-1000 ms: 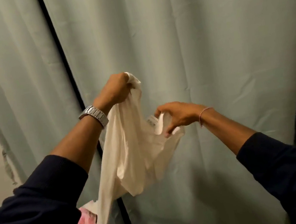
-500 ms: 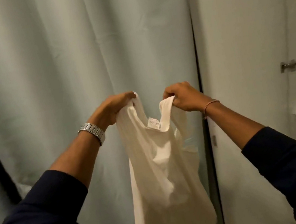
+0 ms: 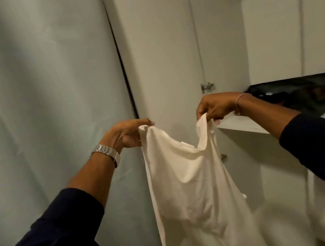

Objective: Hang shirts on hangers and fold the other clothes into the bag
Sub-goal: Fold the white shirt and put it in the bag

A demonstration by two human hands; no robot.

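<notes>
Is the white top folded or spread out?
Spread: the white top hangs open between left hand and right hand, each gripping a shoulder strap.

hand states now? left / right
Left hand: closed, gripping one strap of the white top.
Right hand: closed, pinching its other strap.

The white top (image 3: 187,182) runs off the bottom edge; the right arm partly hides a blurred dark object (image 3: 300,93) on the shelf (image 3: 242,126).

Pale green curtain (image 3: 38,99) fills the left — white cupboard doors (image 3: 160,60) take the middle, a metal latch (image 3: 206,86) on one, and a white shelf (image 3: 242,126) carries something dark (image 3: 300,93), dimly lit.
</notes>
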